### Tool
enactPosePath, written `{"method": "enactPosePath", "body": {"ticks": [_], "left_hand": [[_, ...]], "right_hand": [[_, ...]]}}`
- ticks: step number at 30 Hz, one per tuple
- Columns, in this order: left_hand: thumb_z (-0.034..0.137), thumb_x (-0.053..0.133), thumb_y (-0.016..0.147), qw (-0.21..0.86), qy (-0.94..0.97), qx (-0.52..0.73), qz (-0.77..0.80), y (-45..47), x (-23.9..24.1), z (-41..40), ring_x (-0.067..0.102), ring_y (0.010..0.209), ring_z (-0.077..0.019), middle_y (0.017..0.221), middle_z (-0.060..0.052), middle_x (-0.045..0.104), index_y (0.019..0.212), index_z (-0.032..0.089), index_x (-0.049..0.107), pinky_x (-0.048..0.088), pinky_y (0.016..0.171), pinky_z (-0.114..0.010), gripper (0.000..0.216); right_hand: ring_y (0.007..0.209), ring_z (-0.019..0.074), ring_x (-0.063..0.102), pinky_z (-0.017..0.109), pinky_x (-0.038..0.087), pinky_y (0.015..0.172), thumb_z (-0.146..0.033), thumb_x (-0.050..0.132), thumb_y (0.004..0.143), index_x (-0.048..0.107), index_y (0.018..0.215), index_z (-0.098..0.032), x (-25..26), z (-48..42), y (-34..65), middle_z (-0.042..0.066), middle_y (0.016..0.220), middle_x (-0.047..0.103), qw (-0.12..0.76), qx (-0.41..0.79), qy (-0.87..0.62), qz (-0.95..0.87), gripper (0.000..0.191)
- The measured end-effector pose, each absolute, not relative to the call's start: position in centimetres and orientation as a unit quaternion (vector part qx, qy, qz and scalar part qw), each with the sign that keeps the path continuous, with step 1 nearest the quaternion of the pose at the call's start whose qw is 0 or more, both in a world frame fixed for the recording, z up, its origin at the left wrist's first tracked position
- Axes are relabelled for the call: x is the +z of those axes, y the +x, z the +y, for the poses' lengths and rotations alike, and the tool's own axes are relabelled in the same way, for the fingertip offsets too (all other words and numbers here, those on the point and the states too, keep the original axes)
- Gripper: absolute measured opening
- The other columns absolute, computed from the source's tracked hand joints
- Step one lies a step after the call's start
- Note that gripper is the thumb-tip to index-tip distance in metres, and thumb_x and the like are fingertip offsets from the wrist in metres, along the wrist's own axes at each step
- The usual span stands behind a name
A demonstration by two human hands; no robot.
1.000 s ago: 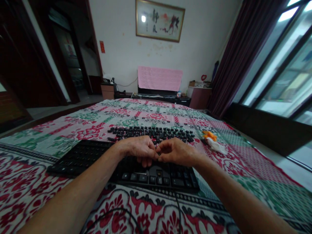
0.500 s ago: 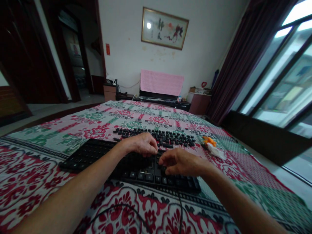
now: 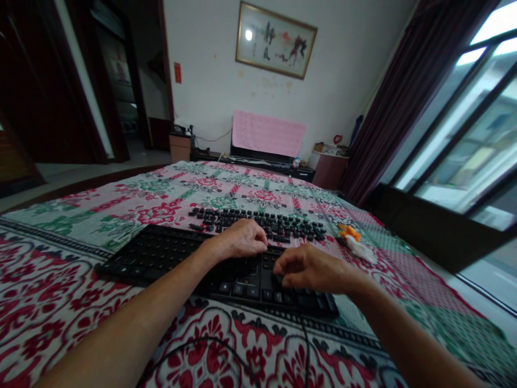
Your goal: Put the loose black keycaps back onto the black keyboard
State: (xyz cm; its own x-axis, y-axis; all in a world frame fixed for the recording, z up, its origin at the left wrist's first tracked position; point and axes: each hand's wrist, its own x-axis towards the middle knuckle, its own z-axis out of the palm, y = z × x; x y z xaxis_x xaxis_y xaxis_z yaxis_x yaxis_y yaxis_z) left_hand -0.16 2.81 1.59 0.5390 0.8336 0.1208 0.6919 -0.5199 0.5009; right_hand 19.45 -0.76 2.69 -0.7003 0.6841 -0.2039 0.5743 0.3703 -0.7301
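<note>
A black keyboard point(image 3: 141, 256) lies on the patterned bedspread, with many keys off its left part and keys still seated along its front and right. My left hand point(image 3: 246, 240) is closed, its fingers bent down at the keyboard's back edge; whatever is in them is hidden. My right hand point(image 3: 311, 268) curls over the right part of the keyboard, thumb and fingertips drawn together near a dark key. I cannot make out what they hold. Behind the keyboard, loose black keycaps point(image 3: 299, 226) lie in rows, partly covered by my left hand.
An orange item point(image 3: 349, 233) and crumpled white tissue point(image 3: 361, 250) lie right of the keycaps. A black cable point(image 3: 305, 345) runs from the keyboard toward me over the bedspread point(image 3: 161, 213). Beyond stand a cabinet point(image 3: 329, 168) and something under a pink cloth point(image 3: 266, 132).
My right hand has shifted slightly to the right over the keyboard. The left hand stays near the back edge, still closed. The view has tilted down a little.
</note>
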Motion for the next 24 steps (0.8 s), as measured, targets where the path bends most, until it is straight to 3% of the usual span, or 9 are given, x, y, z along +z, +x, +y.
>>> {"method": "enactPosePath", "body": {"ticks": [7, 17, 24], "left_hand": [[0.027, 0.047, 0.063, 0.192, 0.859, 0.159, 0.447, -0.1, 1.6, 2.8, 0.051, 0.055, -0.0086, 0.061, 0.001, 0.062, 0.077, 0.018, 0.066, 0.034, 0.051, -0.017, 0.025], [0.025, 0.047, 0.063, 0.172, 0.869, 0.137, 0.443, 0.0, 1.4, 2.9, 0.052, 0.057, -0.0084, 0.062, 0.002, 0.062, 0.077, 0.018, 0.066, 0.033, 0.051, -0.016, 0.024], [0.026, 0.047, 0.064, 0.173, 0.866, 0.131, 0.45, 0.0, 1.3, 2.8, 0.05, 0.055, -0.0081, 0.061, 0.002, 0.061, 0.076, 0.018, 0.066, 0.032, 0.05, -0.016, 0.024]], "right_hand": [[0.068, 0.0099, 0.052, 0.019, 0.039, 0.058, -0.019, 0.054, 0.066, 0.061, 0.088, -0.017, 2.8, -1.1, 19.3, 0.0, 0.081, 0.06, 0.051, 0.353, -0.376, -0.855, 0.024], [0.064, 0.0106, 0.05, 0.02, 0.034, 0.055, -0.014, 0.054, 0.064, 0.065, 0.079, -0.018, 3.3, -2.0, 18.3, 0.0, 0.072, 0.061, 0.045, 0.202, -0.375, -0.903, 0.019], [0.061, 0.0101, 0.048, 0.02, 0.032, 0.054, -0.01, 0.052, 0.064, 0.065, 0.074, -0.018, 3.6, -2.3, 17.7, 0.0, 0.065, 0.058, 0.034, 0.185, -0.335, -0.923, 0.018]]}}
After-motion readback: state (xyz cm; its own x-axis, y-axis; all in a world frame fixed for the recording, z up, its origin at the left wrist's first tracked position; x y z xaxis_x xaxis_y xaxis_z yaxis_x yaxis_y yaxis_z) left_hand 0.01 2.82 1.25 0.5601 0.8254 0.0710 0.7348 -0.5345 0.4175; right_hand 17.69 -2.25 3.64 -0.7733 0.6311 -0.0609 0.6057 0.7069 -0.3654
